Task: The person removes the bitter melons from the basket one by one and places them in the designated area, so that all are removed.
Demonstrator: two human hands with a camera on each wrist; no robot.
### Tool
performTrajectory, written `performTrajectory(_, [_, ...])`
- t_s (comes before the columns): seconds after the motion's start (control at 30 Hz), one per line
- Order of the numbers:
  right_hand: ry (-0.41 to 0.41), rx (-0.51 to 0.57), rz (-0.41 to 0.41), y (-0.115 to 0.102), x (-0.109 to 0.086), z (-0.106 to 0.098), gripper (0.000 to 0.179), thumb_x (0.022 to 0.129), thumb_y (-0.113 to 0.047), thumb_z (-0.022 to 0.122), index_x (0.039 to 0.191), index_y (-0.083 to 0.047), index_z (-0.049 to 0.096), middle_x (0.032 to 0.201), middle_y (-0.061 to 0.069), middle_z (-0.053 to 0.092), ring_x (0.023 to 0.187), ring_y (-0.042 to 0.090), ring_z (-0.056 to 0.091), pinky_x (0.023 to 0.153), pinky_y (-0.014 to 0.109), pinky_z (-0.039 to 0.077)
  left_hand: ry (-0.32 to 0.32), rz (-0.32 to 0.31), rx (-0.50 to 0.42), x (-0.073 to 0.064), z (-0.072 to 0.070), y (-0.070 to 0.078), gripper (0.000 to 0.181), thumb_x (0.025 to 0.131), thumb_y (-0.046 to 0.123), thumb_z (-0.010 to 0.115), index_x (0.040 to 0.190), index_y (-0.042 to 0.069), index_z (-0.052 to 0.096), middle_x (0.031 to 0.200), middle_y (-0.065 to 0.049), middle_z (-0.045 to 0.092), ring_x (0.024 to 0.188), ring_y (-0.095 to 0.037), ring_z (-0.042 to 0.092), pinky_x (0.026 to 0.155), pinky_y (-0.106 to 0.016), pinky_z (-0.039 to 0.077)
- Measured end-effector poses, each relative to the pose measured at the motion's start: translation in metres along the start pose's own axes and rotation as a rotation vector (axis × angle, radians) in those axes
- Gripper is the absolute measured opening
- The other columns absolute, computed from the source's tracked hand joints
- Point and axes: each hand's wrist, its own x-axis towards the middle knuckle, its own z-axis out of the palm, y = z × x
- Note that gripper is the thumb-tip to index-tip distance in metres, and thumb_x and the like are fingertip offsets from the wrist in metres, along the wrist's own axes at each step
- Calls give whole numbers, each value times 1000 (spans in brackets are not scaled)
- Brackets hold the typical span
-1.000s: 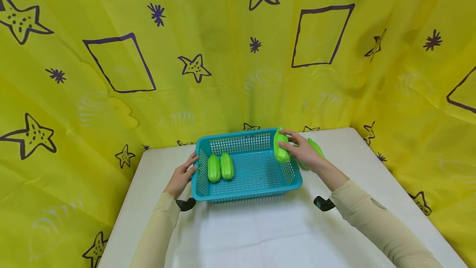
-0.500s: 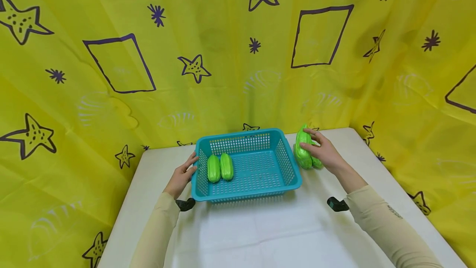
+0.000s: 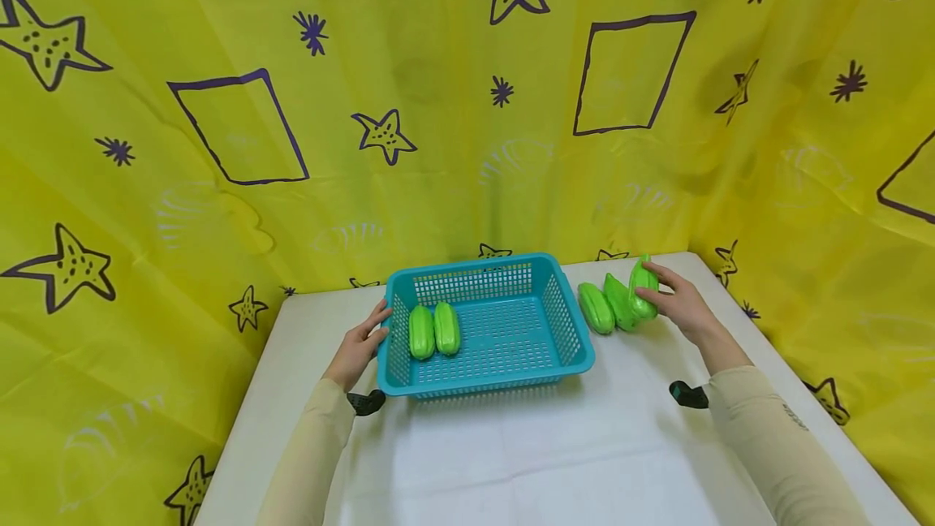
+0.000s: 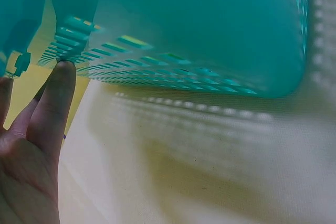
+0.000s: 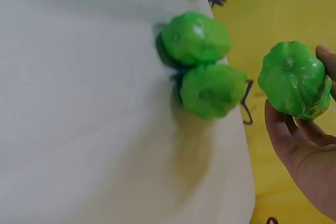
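Observation:
At the back right in the head view, my right hand (image 3: 685,305) holds a glossy green ridged gourd (image 3: 643,289) between thumb and fingers. The right wrist view shows that gourd (image 5: 294,80) end-on, apart from the two others. A green gourd (image 3: 596,308) and a second gourd (image 3: 618,300) lie side by side on the table, just left of my right hand. My left hand (image 3: 355,350) rests against the left side of the blue-green basket (image 3: 467,386); in the left wrist view a finger (image 4: 55,103) touches its outer wall. Two more gourds (image 3: 421,333) (image 3: 446,329) lie inside, at its left end.
A white table (image 3: 511,461) carries the basket and the loose gourds. Behind it and along both sides hangs a yellow curtain (image 3: 438,209) with drawn stars and frames. A dark camera piece (image 3: 688,394) is at my right wrist, another dark piece (image 3: 367,403) at my left.
My right hand has moved right, from over the basket's right end to beyond it. It set one gourd down beside the basket and now holds another. My left hand stays put.

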Motion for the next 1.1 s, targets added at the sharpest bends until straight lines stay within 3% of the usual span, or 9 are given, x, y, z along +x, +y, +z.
performTrajectory(0.23, [-25,-100,34,11,4,-17,75,99,-31,59,156,-5,19,153,34,18,133,49,31,78,20,51,4,5,-2,1,-1,-2,49,105,12,43,152,2,33,163,3,12,150,-26,3,113,-53,28])
performTrajectory(0.43, [-61,-205,63,16,9,-21,71,100,-26,59,154,1,21,153,36,16,135,53,26,97,53,45,29,15,13,13,-5,-27,49,105,17,45,152,8,36,162,10,15,150,-22,5,113,-52,28])
performTrajectory(0.5, [-76,-213,70,18,10,-21,71,100,-25,59,154,2,21,153,37,15,135,55,24,100,58,41,37,11,14,14,-5,-29,48,105,18,46,152,8,37,162,11,17,150,-22,7,113,-52,29])
performTrajectory(0.87, [-81,-271,101,28,19,-16,69,98,-19,61,152,4,24,152,39,12,137,59,12,107,69,22,0,9,2,1,-1,-3,49,105,12,44,152,2,33,164,2,13,149,-27,6,113,-53,28])
performTrajectory(1.1, [-86,-291,121,28,19,-16,68,97,-16,60,151,6,25,152,39,11,137,60,8,108,71,14,-4,0,5,1,-1,-1,49,105,13,44,152,3,33,163,4,12,150,-26,4,114,-53,27])
